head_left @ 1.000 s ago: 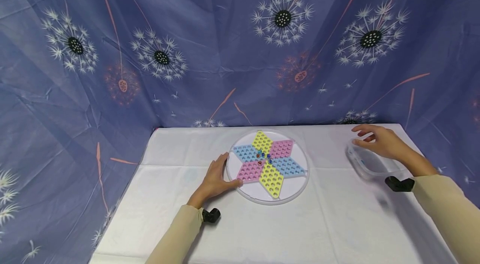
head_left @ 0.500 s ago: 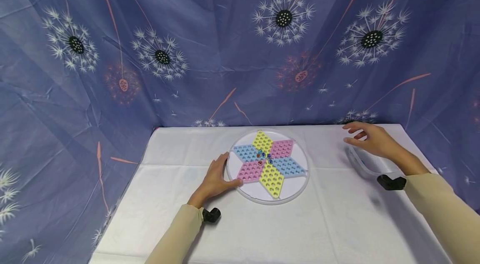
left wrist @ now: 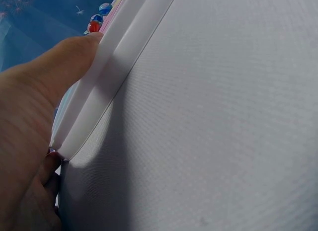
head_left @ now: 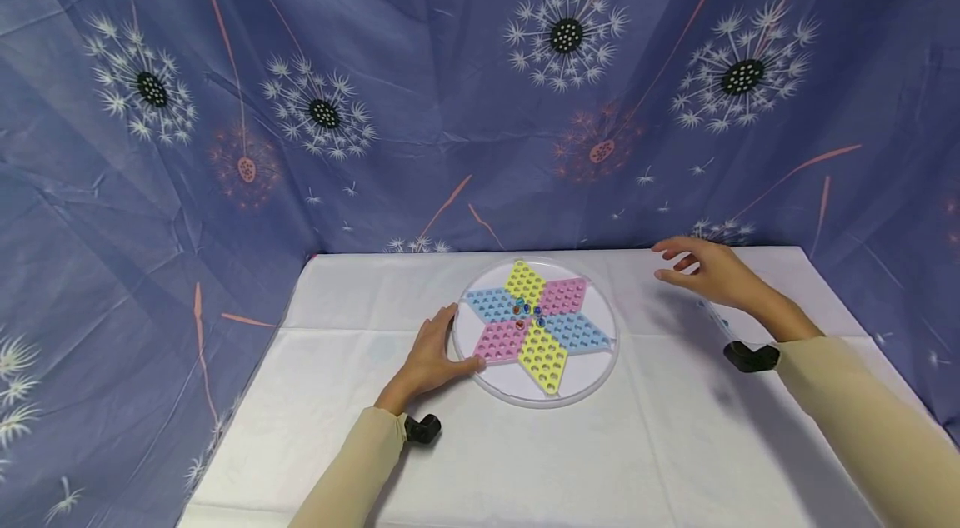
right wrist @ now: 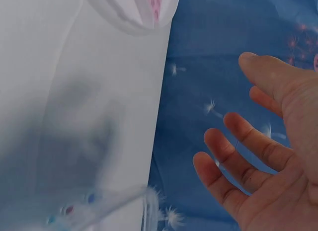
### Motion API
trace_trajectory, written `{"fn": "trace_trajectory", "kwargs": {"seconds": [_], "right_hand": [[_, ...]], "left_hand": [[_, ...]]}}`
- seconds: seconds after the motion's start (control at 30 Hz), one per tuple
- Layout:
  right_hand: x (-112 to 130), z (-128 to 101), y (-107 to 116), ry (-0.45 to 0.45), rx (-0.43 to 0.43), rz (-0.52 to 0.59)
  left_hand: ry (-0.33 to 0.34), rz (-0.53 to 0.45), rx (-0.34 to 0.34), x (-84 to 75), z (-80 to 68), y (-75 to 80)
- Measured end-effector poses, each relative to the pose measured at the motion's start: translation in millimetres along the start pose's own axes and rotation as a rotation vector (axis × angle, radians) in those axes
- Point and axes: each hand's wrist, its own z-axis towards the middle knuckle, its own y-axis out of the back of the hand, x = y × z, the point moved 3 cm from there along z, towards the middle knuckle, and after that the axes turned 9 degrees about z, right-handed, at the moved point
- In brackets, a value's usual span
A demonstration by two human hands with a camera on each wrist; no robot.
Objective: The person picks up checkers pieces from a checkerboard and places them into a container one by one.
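A round white board (head_left: 592, 370) with a six-pointed star of yellow, pink and blue pitted fields lies mid-table. A few marbles (head_left: 527, 311) sit at its centre. My left hand (head_left: 438, 355) holds the board's near-left rim, thumb on top of the rim (left wrist: 114, 57) and fingers tucked below; marbles (left wrist: 97, 20) show past the thumb. My right hand (head_left: 693, 268) hovers above the table right of the board, fingers spread and empty. In the right wrist view the right hand (right wrist: 248, 156) is open, with the board's edge (right wrist: 134, 12) far ahead.
A clear plastic container (head_left: 714, 318) with marbles in it (right wrist: 99, 206) stands at the right, mostly hidden by my right wrist. The table carries a white cloth (head_left: 600, 445). A blue dandelion-print curtain (head_left: 450, 95) closes in the back and both sides.
My right hand has drifted left, from over the clear container towards the board, still open and empty. The left hand and the board have not moved.
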Motion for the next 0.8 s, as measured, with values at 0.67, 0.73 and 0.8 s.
{"fn": "trace_trajectory", "kwargs": {"seconds": [0.67, 0.73, 0.8], "right_hand": [[43.4, 35.2, -33.7, 0.086, 0.057, 0.070], [46.4, 38.5, -38.2, 0.093, 0.063, 0.069], [49.5, 41.8, -42.9, 0.101, 0.068, 0.071]], "left_hand": [[0.017, 0.005, 0.009, 0.7, 0.0, 1.2], [0.016, 0.009, 0.012, 1.3, 0.5, 0.7], [0.011, 0.009, 0.009, 1.8, 1.0, 0.2]]}}
